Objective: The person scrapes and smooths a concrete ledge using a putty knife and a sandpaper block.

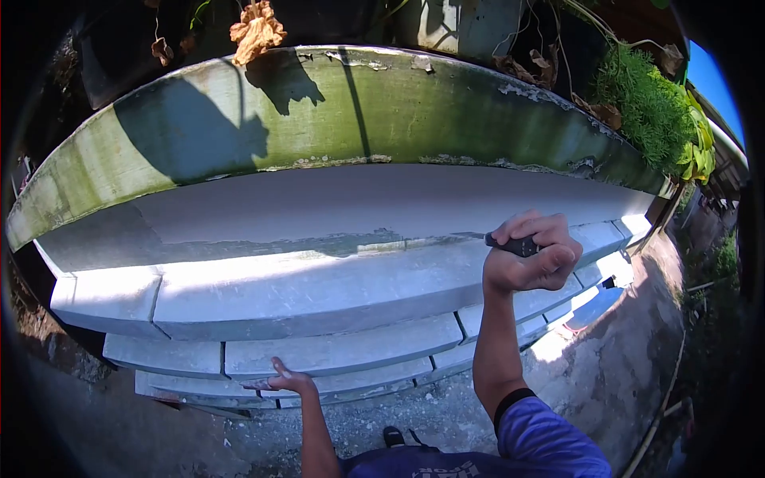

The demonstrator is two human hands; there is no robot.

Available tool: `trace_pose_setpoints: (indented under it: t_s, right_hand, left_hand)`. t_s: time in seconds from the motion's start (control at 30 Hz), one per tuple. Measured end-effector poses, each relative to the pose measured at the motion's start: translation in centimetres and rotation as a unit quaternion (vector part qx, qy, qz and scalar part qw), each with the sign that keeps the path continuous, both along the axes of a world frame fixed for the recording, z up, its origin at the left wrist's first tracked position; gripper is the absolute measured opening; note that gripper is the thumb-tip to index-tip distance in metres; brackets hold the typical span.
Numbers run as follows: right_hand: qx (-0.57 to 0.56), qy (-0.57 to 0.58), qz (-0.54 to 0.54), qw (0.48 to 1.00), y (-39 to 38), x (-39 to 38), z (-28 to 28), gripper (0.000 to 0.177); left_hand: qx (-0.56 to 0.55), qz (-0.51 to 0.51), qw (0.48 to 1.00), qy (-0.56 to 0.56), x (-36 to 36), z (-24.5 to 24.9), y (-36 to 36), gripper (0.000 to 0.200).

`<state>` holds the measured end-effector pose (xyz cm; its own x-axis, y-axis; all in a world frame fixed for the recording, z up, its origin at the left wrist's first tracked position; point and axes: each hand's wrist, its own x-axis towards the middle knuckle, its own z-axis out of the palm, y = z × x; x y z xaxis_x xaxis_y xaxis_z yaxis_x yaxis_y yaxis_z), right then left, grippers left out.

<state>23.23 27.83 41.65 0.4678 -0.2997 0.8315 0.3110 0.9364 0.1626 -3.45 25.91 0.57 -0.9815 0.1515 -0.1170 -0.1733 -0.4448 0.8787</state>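
Note:
My right hand [538, 253] is closed around a dark, rounded handle [518, 244], raised in front of the pale recessed wall [343, 203]. The working end of the handled tool is hidden from this view. Along the foot of that wall runs a rough, peeling greenish strip [374, 241], which meets the fist's left side in this view. Lower down, my left hand [285, 380] has its thumb up and fingers stretched out, with nothing in it. It overlaps the lower rows of whitish blocks [327, 342]. A long top block [319, 299] lies between the two hands.
A green-stained ledge [382, 111] with flaking paint overhangs the wall. Dried leaves [256, 30] and a bushy green plant [649, 103] hang over it. To the right, a blue object [594, 309] rests by the blocks on the concrete ground [598, 382]. A sandaled foot [393, 436] shows below.

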Motion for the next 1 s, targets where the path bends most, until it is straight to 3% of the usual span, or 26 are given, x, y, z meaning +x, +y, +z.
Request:
trace_pose_setpoints:
  t_s: [0.13, 0.27, 0.33, 0.43, 0.5, 0.6, 0.63, 0.73, 0.77, 0.8, 0.87, 0.97, 1.0]
  right_hand:
    - [-0.144, -0.095, -0.104, 0.979, 1.9, 0.3, -0.5, 0.040]
    - [-0.003, -0.007, 0.006, 1.000, 0.3, 0.3, 0.0, 0.037]
    - [-0.108, -0.108, -0.130, 0.980, 2.9, 1.1, -1.3, 0.037]
    - [-0.046, -0.043, -0.030, 0.998, 1.3, 0.5, -0.1, 0.037]
    - [0.004, 0.003, -0.001, 1.000, -0.3, 0.2, 0.4, 0.036]
    - [-0.135, -0.099, -0.142, 0.976, 2.4, 0.9, -0.5, 0.040]
    - [-0.119, -0.085, -0.116, 0.982, 1.8, 1.5, -0.2, 0.041]
    - [-0.029, 0.022, -0.025, 0.999, -0.4, 2.4, 0.9, 0.041]
    - [-0.067, -0.012, -0.037, 0.997, 0.4, 3.0, 0.6, 0.040]
    - [-0.108, -0.081, -0.114, 0.984, 2.3, 3.7, -0.4, 0.042]
    - [-0.074, -0.098, -0.062, 0.990, 2.7, 3.8, -0.1, 0.037]
    - [-0.002, -0.035, 0.005, 0.999, 1.0, 3.2, 0.5, 0.037]
    - [-0.038, -0.060, -0.040, 0.997, 1.9, 3.4, 0.1, 0.037]
  left_hand:
    - [0.008, 0.030, 0.999, 0.022, 0.9, 1.0, -0.1, 0.038]
    - [-0.015, 0.001, 1.000, 0.012, -0.3, -2.4, 0.7, 0.043]
    - [-0.041, 0.020, 0.999, 0.000, 1.1, 1.8, -0.6, 0.040]
    - [0.044, -0.066, 0.995, -0.053, 0.7, 2.1, -1.1, 0.047]
    - [0.012, -0.033, 0.998, -0.046, 0.4, 1.4, -0.5, 0.047]
    - [-0.010, 0.001, 1.000, -0.002, 0.5, 0.0, -0.6, 0.046]
    - [-0.005, 0.011, 1.000, 0.018, 0.4, 0.0, -0.1, 0.046]
    - [0.055, -0.051, 0.994, -0.079, -0.2, -1.5, 0.2, 0.044]
    - [0.018, -0.025, 0.999, -0.040, -0.3, -2.3, 0.5, 0.043]
    - [-0.004, -0.030, 0.999, -0.038, -0.2, -2.1, -0.2, 0.043]
    - [-0.032, -0.038, 0.998, -0.036, 0.1, -0.6, -0.1, 0.042]
    - [0.026, -0.018, 0.998, -0.058, 0.2, -0.5, 0.2, 0.037]
    - [0.033, -0.007, 0.998, -0.051, 0.4, -0.1, 0.1, 0.037]
